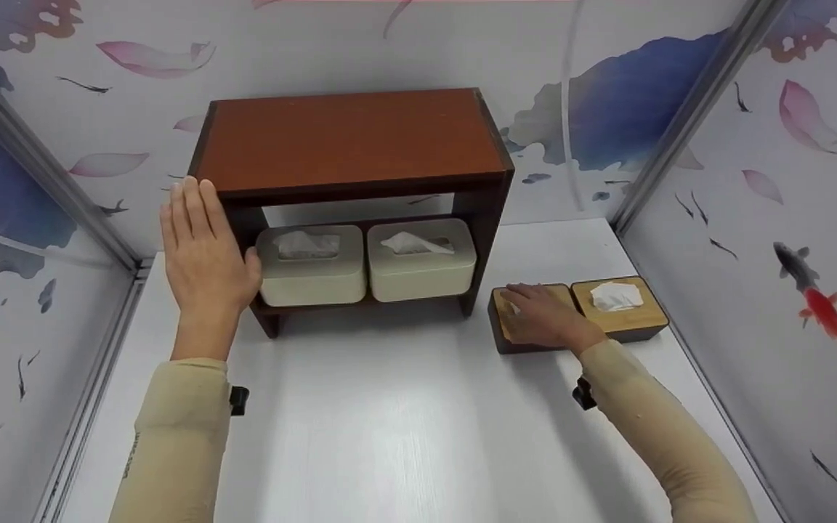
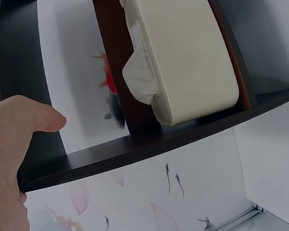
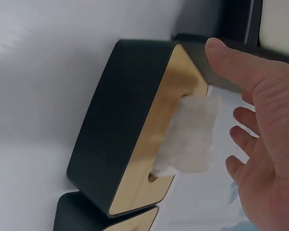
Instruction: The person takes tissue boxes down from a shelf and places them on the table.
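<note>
A brown wooden shelf (image 1: 353,138) stands against the back wall, holding two cream tissue boxes (image 1: 313,288) side by side on its lower board. With its fingers straight, my left hand (image 1: 204,261) lies along the shelf's left side, thumb near the front edge. On the right, my right hand (image 1: 546,316) is over the nearer of two dark tissue boxes with wooden lids. In the right wrist view its fingers are loosely bent beside that dark tissue box (image 3: 118,120), apart from the white tissue (image 3: 188,137) that sticks up from the lid.
The other wood-lidded tissue box (image 1: 644,319) sits directly to the right, near the right wall. A white tabletop (image 1: 360,428) spreads in front of the shelf. Printed panels with petals and fish enclose the back and both sides.
</note>
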{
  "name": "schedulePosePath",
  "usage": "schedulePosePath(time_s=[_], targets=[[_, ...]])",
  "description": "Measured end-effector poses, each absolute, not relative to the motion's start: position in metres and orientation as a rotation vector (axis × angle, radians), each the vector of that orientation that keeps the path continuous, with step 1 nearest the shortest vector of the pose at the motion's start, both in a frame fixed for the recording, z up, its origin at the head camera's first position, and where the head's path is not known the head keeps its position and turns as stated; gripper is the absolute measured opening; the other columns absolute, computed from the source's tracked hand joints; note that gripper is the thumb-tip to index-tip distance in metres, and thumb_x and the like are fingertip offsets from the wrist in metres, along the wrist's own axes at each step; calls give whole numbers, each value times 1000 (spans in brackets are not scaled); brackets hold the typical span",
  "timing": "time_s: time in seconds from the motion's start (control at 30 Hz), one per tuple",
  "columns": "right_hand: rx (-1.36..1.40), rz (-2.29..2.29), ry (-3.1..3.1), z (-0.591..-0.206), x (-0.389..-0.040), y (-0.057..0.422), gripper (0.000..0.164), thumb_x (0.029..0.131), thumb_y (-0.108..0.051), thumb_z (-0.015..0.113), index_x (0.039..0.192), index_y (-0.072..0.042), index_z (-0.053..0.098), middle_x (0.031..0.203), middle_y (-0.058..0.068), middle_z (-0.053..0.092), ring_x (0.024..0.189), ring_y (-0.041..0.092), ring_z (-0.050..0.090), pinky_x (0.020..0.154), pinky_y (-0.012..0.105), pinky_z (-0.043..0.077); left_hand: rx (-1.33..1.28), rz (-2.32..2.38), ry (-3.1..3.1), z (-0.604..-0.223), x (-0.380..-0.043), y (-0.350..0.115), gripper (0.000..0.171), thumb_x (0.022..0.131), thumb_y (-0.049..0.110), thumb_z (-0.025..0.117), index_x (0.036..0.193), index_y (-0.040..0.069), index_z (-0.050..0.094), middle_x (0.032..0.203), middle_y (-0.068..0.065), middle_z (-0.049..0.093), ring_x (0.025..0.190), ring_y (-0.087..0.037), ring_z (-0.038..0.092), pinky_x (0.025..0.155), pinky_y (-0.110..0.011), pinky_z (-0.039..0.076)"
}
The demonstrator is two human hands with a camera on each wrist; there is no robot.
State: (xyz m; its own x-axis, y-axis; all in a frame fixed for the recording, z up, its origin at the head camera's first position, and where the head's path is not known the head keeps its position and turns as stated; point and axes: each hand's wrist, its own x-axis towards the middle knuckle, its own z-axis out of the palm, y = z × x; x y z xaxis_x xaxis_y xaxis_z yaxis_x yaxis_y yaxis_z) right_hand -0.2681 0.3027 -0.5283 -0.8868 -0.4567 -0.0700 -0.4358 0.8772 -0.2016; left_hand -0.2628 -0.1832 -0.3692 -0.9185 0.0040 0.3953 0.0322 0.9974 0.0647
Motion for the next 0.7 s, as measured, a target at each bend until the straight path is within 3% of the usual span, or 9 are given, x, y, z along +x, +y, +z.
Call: schedulePosePath(time_s=[0.7], targets=[[-1119,-207,2762,-501,-239,225,75,85,-35,75,148,-13,41,150,9,45,137,31,44,111,53,38,-36,-116,-2703,-371,-262,-183,99,90,28,62,155,3,-9,163,-20,-4,152,-36,-1,126,-46,1]])
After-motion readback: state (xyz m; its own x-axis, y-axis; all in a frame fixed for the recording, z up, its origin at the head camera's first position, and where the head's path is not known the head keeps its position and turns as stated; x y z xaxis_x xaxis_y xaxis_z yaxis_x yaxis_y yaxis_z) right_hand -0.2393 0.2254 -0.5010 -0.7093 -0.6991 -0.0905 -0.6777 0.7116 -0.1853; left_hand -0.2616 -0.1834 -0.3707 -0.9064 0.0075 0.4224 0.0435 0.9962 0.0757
